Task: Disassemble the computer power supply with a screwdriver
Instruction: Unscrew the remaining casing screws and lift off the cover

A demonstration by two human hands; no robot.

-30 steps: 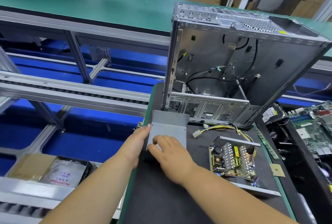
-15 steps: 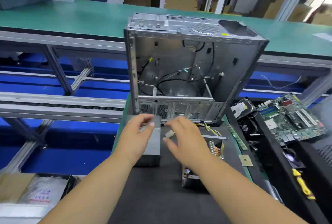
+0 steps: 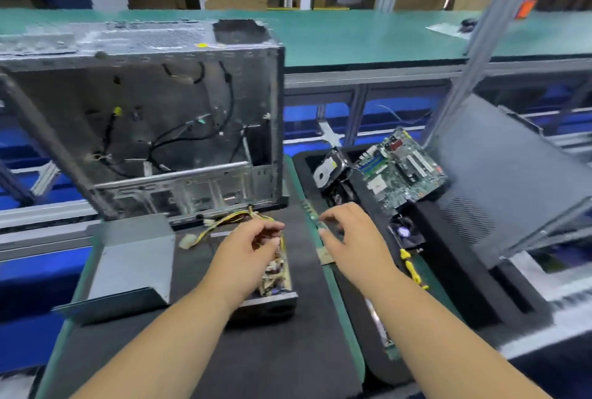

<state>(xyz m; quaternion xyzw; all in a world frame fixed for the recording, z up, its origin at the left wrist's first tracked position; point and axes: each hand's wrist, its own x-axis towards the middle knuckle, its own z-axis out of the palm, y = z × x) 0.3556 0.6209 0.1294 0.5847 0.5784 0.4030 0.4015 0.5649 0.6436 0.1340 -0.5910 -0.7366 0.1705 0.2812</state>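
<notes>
The opened power supply (image 3: pixel 277 277) lies on the black mat with its circuit board exposed. Yellow wires (image 3: pixel 224 222) run from it to a white connector (image 3: pixel 186 242). Its grey metal cover (image 3: pixel 128 257) lies apart on the mat to the left. My left hand (image 3: pixel 246 249) hovers over the board's far end with thumb and fingers curled close together. Motion blur hides whether it holds anything. My right hand (image 3: pixel 352 238) hangs loosely curled over the mat's green edge and holds nothing. A yellow screwdriver (image 3: pixel 411 267) lies on the black tray to the right, beyond my right hand.
The open computer case (image 3: pixel 144 129) stands behind the mat. A memory stick (image 3: pixel 310 214) and a small chip (image 3: pixel 325 254) lie under my right hand. The right tray holds a motherboard (image 3: pixel 400 171), a hard drive (image 3: pixel 330 168), a fan (image 3: pixel 407 233) and a leaning grey side panel (image 3: pixel 512 181).
Both hands let go of the grey cover and moved right. My left hand is now over the power supply board and my right hand is past the mat's edge. The view swung right.
</notes>
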